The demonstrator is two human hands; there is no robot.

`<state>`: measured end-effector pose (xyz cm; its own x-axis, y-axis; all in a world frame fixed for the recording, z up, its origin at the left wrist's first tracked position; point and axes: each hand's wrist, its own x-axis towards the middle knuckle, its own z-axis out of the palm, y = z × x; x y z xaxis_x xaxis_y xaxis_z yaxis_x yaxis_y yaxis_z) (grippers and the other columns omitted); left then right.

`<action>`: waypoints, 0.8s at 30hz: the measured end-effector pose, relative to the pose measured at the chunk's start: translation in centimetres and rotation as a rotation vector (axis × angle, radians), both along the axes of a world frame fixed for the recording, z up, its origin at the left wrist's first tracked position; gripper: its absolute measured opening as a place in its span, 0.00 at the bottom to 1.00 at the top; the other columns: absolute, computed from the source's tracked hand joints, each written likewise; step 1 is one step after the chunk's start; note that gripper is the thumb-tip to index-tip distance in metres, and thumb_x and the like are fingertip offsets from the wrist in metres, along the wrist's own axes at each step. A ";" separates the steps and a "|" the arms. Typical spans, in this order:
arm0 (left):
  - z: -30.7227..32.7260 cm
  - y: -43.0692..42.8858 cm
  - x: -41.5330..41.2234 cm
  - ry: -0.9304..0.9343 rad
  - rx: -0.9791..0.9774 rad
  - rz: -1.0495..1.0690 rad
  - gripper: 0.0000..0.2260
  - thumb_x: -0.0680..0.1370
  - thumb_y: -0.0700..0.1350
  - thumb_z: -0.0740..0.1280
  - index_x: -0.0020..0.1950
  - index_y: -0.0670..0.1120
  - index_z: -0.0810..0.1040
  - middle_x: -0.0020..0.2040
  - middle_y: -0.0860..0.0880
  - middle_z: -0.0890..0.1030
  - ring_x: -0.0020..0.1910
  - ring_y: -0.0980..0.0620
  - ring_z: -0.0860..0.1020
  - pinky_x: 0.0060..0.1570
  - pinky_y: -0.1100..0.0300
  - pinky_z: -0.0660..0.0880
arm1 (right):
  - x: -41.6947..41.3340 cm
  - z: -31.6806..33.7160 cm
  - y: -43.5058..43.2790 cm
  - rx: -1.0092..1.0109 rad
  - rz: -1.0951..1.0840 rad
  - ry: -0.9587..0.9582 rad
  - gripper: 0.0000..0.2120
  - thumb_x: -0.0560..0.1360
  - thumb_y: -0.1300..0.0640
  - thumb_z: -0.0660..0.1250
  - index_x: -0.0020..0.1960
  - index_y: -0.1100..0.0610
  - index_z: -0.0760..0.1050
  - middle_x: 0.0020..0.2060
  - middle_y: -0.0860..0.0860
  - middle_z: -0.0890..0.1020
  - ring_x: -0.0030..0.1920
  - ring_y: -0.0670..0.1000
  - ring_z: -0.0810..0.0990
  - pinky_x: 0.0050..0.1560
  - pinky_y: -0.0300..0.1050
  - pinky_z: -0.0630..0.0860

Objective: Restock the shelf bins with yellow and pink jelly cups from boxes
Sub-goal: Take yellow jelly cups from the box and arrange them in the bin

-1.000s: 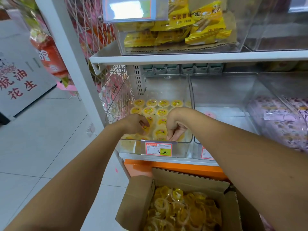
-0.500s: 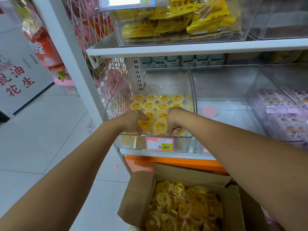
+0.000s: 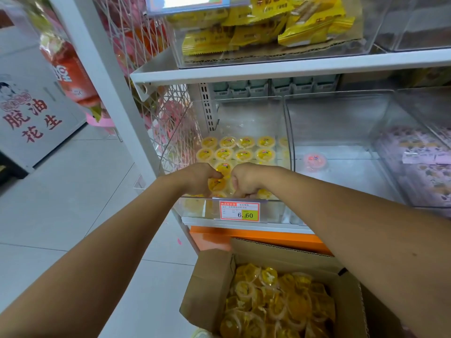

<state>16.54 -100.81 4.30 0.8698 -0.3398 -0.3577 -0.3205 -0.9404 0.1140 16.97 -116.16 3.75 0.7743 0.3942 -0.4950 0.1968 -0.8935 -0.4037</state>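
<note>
Several yellow jelly cups (image 3: pixel 234 148) stand in rows in the clear left shelf bin (image 3: pixel 249 115). My left hand (image 3: pixel 196 179) reaches over the bin's front wall, thumb and fingers curled round a yellow jelly cup (image 3: pixel 217 184). Just beside it, my right hand (image 3: pixel 245 181) has its fingers curled downward behind the front wall; what is under them is hidden. One pink jelly cup (image 3: pixel 314 161) sits alone in the middle bin (image 3: pixel 341 118). Below the shelf is an open cardboard box (image 3: pixel 210 276) full of yellow jelly cups (image 3: pixel 275 306).
A price tag (image 3: pixel 239 211) hangs on the bin's front. A third bin with purple packets (image 3: pixel 419 162) is to the right. Yellow snack packets (image 3: pixel 256 28) fill the shelf above. A white wire grid (image 3: pixel 156 118) and post bound the left side; tiled floor lies beyond.
Both hands stay in the left bin and have drawn closer together. My right fingers have curled under into a fist shape. The camera has tipped slightly down.
</note>
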 end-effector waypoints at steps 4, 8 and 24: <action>0.6 0.1 -0.7 -0.018 -0.027 0.027 0.27 0.73 0.38 0.71 0.71 0.46 0.70 0.69 0.48 0.72 0.67 0.49 0.70 0.62 0.61 0.66 | -0.8 2.1 -0.7 0.074 -0.020 -0.071 0.10 0.72 0.57 0.72 0.41 0.59 0.72 0.27 0.52 0.79 0.24 0.47 0.77 0.35 0.37 0.76; 2.5 -0.2 -3.7 -0.225 -0.375 0.176 0.08 0.75 0.42 0.70 0.53 0.43 0.82 0.52 0.47 0.82 0.52 0.49 0.80 0.53 0.56 0.76 | -3.7 7.3 -3.5 0.279 -0.020 -0.300 0.16 0.73 0.54 0.71 0.33 0.55 0.67 0.21 0.48 0.75 0.22 0.47 0.76 0.28 0.35 0.72; -13.8 -7.3 -17.4 0.350 -0.145 0.114 0.21 0.70 0.66 0.60 0.58 0.60 0.78 0.61 0.56 0.77 0.61 0.51 0.74 0.60 0.54 0.72 | -15.3 -8.8 -13.6 -0.270 0.156 0.138 0.17 0.73 0.53 0.70 0.58 0.61 0.77 0.54 0.54 0.80 0.53 0.55 0.78 0.46 0.42 0.72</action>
<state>-0.84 -108.15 -9.47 0.7386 -0.3171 -0.5949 -0.1333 -0.9337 0.3322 1.65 -129.80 -5.09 0.6334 0.3431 -0.6936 0.2995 -0.9352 -0.1891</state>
